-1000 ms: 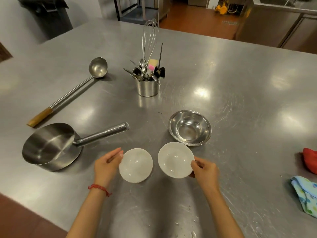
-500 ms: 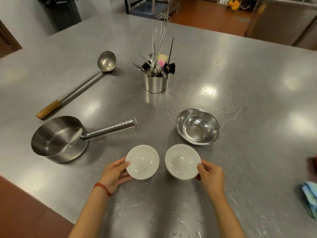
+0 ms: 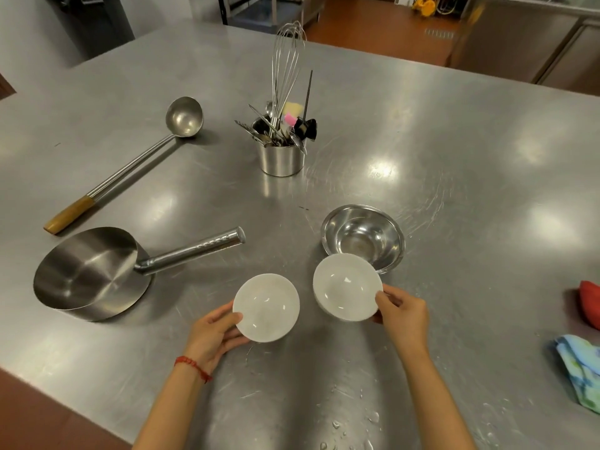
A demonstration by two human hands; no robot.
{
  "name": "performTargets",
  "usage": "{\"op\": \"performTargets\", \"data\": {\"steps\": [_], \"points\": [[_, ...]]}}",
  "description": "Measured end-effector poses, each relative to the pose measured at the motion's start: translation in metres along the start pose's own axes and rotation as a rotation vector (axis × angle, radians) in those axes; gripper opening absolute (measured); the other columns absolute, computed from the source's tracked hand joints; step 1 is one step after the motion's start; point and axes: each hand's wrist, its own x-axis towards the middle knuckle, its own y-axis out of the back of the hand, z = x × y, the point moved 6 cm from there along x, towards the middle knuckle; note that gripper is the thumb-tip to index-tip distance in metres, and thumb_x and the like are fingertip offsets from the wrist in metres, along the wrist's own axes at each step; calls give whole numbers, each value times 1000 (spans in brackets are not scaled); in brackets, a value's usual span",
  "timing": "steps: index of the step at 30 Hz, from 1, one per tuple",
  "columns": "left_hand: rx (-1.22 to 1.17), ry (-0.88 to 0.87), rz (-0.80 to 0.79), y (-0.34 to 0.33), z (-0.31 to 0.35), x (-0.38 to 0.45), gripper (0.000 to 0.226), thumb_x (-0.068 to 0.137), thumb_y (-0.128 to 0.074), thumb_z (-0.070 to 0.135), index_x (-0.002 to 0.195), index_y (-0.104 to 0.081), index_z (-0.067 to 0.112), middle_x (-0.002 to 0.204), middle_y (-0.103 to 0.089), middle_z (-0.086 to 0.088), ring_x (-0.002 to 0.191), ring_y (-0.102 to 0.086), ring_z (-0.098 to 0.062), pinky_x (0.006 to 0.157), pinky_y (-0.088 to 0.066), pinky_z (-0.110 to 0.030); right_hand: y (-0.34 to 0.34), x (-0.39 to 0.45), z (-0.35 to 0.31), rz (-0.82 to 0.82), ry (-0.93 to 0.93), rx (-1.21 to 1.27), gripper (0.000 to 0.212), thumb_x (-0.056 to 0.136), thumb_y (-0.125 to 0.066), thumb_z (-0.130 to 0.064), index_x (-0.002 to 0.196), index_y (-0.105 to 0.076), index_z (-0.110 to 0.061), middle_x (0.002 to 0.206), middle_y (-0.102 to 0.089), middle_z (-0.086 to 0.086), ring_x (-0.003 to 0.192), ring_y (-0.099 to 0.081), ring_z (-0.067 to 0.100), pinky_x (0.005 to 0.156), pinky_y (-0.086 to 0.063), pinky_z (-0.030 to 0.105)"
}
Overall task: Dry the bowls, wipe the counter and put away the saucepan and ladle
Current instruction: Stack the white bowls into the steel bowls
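Two small white bowls are in my hands above the steel counter (image 3: pixel 454 164). My left hand (image 3: pixel 214 332) grips the rim of the left white bowl (image 3: pixel 267 306). My right hand (image 3: pixel 402 316) holds the right white bowl (image 3: pixel 345 292), lifted and overlapping the front rim of a steel bowl (image 3: pixel 363 238). A steel saucepan (image 3: pixel 94 271) lies at the left, its handle pointing right. Behind it lies a long ladle (image 3: pixel 136 160) with a wooden grip.
A steel utensil cup (image 3: pixel 281 157) with a whisk and several tools stands at the centre back. A blue-green cloth (image 3: pixel 581 368) and a red cloth (image 3: pixel 591 303) lie at the right edge. Water drops (image 3: pixel 354 427) dot the counter's near edge.
Both hands have closed on the white bowls. The right bowl has risen and shifted toward the steel bowl. The left bowl has tilted up slightly.
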Motion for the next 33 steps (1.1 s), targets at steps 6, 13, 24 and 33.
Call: {"op": "performTargets", "data": {"steps": [6, 13, 24, 33], "points": [[-16, -78, -97, -32, 24, 2, 25, 84, -56, -4, 101, -64, 13, 75, -76, -3, 66, -72, -23, 49, -58, -32, 10, 30, -27, 69, 15, 21, 40, 76, -55, 0, 65, -70, -35, 49, -66, -9, 47, -61, 13, 55, -58, 33], [-17, -114, -194, -77, 50, 14, 24, 85, -54, -4, 101, -63, 11, 73, -75, -3, 63, -71, -20, 51, -59, -31, 8, 82, -36, 161, -40, -52, 15, 72, -52, -1, 61, -61, 4, 51, -51, 11, 55, -47, 24, 66, -54, 55], [-17, -106, -234, -129, 74, 39, 20, 84, -57, -2, 94, -64, 13, 69, -75, 2, 63, -72, -24, 50, -59, -33, -13, 123, -31, 110, -80, -274, 17, 75, -48, 3, 69, -62, 9, 61, -49, 26, 62, -40, 22, 57, -34, 27], [-29, -86, -237, -158, 83, 52, 19, 83, -60, -1, 95, -65, 13, 70, -75, 1, 63, -71, -26, 49, -58, -33, -16, 138, -25, 22, -101, -349, 20, 82, -50, 1, 72, -65, 8, 74, -67, 26, 80, -63, 42, 72, -55, 44]]}}
